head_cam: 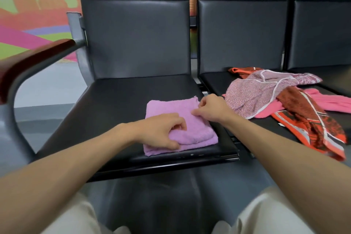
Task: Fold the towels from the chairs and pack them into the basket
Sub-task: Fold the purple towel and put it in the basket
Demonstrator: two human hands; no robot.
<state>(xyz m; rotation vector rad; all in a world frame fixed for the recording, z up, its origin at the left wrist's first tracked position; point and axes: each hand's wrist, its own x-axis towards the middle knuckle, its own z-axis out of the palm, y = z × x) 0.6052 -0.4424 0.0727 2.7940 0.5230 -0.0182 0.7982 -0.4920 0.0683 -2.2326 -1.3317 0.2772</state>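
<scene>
A folded purple towel (pixel 171 112) lies on the black seat (pixel 117 104) of the left chair, near its front right corner. My left hand (pixel 161 132) rests on the towel's near left part, fingers curled with the thumb along the front fold. My right hand (pixel 210 109) sits on the towel's right edge, fingertips pinching the cloth. On the neighbouring seat to the right lies a loose heap: a speckled pink towel (pixel 252 93), a bright pink towel (pixel 330 100) and a red-orange patterned cloth (pixel 311 125). No basket is in view.
The left chair has a grey metal frame and a dark red armrest (pixel 36 59) at the left. Black chair backs (pixel 138 34) rise behind both seats. A third seat shows at the far right. My knees in light trousers are at the bottom.
</scene>
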